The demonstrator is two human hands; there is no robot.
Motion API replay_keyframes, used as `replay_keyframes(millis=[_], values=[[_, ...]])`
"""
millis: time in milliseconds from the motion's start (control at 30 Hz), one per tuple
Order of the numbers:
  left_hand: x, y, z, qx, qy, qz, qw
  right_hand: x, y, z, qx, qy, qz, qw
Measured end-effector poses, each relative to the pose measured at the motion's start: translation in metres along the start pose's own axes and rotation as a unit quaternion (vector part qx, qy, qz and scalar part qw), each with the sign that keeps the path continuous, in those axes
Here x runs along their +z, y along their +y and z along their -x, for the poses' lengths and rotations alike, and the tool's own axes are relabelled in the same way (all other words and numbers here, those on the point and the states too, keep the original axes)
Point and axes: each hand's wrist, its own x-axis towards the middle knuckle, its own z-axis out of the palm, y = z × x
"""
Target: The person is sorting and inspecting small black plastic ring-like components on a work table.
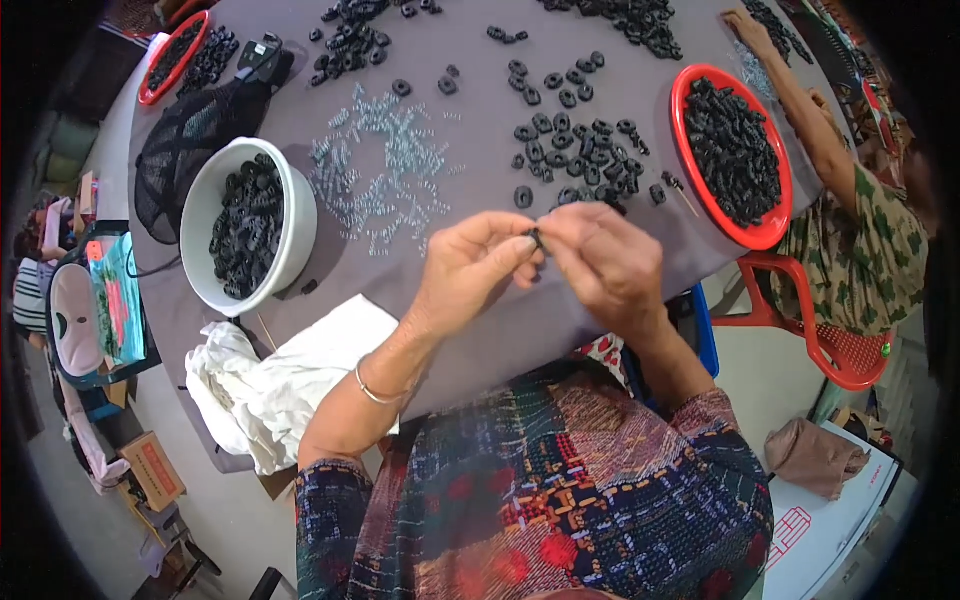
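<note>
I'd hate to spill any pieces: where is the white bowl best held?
The white bowl seems best gripped by its rim at the right, coming from that side with the left hand, the nearer one. Its round wall shows uncovered there, while the black mesh lies close on the left.

Even, fairly bright light; soft shadows on grey tablecloth (500,337). White cloth (325,345) pale, bright. Right hand (612,262) slightly blurred. Edges bowed, corners black.
</note>
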Motion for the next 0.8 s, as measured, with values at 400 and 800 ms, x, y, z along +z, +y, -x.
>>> replay_keyframes(millis=[400, 800], values=[[-0.004, 0.007, 0.004, -0.093, -0.115, 0.123, 0.981, -0.013, 0.009, 0.016, -0.019, -0.048, -0.211, 0.976], [-0.002, 0.017, 0.001, -0.158, -0.24, 0.045, 0.957, 0.0, 0.052, -0.025, -0.043, -0.063, 0.107, 0.991]])
